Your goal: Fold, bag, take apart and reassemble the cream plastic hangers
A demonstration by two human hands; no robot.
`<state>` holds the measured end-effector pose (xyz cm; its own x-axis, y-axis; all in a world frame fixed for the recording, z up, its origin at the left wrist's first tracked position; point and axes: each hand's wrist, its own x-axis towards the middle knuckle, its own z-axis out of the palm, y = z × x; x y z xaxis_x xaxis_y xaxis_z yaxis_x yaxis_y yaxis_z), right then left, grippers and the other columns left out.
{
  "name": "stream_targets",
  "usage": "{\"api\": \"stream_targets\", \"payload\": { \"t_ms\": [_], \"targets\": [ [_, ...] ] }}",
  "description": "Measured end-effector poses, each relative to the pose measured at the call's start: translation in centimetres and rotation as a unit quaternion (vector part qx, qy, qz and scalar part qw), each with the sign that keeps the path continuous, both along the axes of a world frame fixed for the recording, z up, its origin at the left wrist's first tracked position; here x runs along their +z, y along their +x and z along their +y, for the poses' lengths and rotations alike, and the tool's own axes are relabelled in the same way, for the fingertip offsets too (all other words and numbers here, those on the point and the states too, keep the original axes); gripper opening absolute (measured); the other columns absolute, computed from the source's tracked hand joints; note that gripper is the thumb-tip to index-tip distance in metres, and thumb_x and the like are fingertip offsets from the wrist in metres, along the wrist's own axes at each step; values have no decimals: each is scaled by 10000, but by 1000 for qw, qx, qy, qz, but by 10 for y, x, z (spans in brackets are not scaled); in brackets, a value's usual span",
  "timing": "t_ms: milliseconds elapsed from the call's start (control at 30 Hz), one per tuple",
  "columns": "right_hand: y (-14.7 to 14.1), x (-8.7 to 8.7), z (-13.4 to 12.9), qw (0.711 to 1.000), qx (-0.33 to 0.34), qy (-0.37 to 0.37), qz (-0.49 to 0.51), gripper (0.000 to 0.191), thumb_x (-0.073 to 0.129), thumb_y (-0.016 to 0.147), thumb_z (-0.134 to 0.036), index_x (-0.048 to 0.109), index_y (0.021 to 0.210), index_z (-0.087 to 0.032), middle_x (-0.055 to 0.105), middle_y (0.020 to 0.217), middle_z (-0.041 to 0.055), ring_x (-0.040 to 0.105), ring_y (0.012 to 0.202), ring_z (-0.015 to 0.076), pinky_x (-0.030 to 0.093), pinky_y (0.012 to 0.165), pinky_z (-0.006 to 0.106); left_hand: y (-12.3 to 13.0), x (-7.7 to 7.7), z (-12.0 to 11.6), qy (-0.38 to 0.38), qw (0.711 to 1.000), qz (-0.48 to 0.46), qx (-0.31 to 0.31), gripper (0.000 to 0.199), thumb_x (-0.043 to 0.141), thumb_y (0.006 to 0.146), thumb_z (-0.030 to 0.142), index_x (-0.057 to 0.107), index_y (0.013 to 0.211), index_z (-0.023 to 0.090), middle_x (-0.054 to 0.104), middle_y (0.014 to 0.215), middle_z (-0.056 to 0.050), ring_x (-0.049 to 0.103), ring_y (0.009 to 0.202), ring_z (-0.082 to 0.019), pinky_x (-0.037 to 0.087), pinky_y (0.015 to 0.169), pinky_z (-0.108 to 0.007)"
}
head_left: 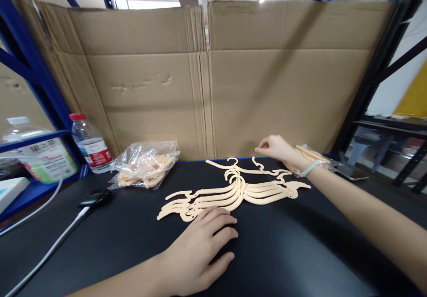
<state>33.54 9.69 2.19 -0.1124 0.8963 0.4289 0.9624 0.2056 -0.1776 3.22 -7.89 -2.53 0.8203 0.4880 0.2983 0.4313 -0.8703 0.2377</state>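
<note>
A stack of cream plastic hangers (220, 194) lies on the black table, hooks gathered at the middle and pointing away from me. Behind it are more cream hanger pieces (247, 170), one with its hook standing up. My left hand (207, 248) rests at the front of the stack, palm down with fingers apart; its fingertips overlap the stack's lower left edge, and I cannot tell whether they touch it. Beyond the stack, my right hand (275, 147) is raised just above the upright hook. Its fingers are curled together, with nothing visible in them. A pale band (310, 168) circles the right wrist.
A clear bag of cream pieces (147, 166) lies at the back left, beside a red-capped bottle (91, 146). Another bag (310, 155) sits behind my right forearm, near a phone-like slab (350, 172). A white cable (53, 246) crosses the left side. Cardboard (150, 97) walls the back.
</note>
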Motion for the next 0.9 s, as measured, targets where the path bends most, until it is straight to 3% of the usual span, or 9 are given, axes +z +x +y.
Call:
{"api": "stream_targets", "payload": {
  "t_ms": [100,233,400,533,667,767,800,833,900],
  "targets": [
    [-4,-20,3,995,-14,-91,-29,379,692,765,-478,693,636,-122,675,616,87,646,596,178,463,553,256,0,-1,0,-4,1000,3,-2,307,526,859,188,554,1163,220,577,1255,-89,465,1201,-277,387,1047,-458],
    [-10,-37,8,990,-49,-128,-42,272,688,769,-383,713,674,-129,708,671,112,683,681,222,450,577,267,1,-2,0,-10,1000,6,-1,295,529,858,190,559,1151,214,578,1255,-88,464,1203,-277,381,1051,-447],
    [-15,-29,18,985,-77,-145,-45,219,671,818,-335,678,866,-121,712,860,71,670,795,179,517,736,340,1,1,2,-13,1000,14,-4,301,517,865,181,559,1162,211,571,1267,-95,459,1208,-282,382,1043,-450],
    [-18,-9,17,990,-70,-119,-2,99,709,717,-214,706,747,-120,718,787,117,681,822,237,501,723,321,1,3,0,-23,1000,3,-10,296,534,857,175,571,1148,209,582,1255,-96,472,1202,-282,384,1042,-441],
    [-30,12,-3,992,8,-92,82,152,608,775,-226,726,804,-135,722,780,94,671,767,189,481,649,246,2,1,-1,-76,995,-59,1,281,543,856,171,577,1132,212,604,1208,-91,523,1148,-252,418,1012,-399],
    [-50,19,-37,977,102,-125,138,243,568,828,-362,711,857,-167,701,720,32,618,605,117,468,541,204,5,-1,0,-161,972,-154,70,250,540,880,209,571,1128,209,624,1138,-94,577,1074,-229,456,963,-381],
    [-59,20,-51,966,143,-146,161,251,578,821,-393,701,849,-176,685,690,10,594,565,98,466,520,192,6,-2,1,-198,956,-193,97,253,541,884,230,562,1135,206,626,1125,-98,597,1040,-224,474,938,-379],
    [-68,19,-65,933,213,-182,225,239,609,798,-382,690,830,-159,660,655,8,574,545,94,459,499,191,8,-2,1,-242,935,-232,119,269,545,885,250,548,1150,203,622,1128,-103,619,996,-217,494,907,-374],
    [-85,16,-93,872,294,-242,308,187,662,741,-333,664,770,-148,615,598,-8,542,511,90,424,450,186,11,-1,2,-331,885,-296,137,312,563,878,291,519,1170,192,619,1127,-112,658,872,-191,532,814,-347]
  ]
}}
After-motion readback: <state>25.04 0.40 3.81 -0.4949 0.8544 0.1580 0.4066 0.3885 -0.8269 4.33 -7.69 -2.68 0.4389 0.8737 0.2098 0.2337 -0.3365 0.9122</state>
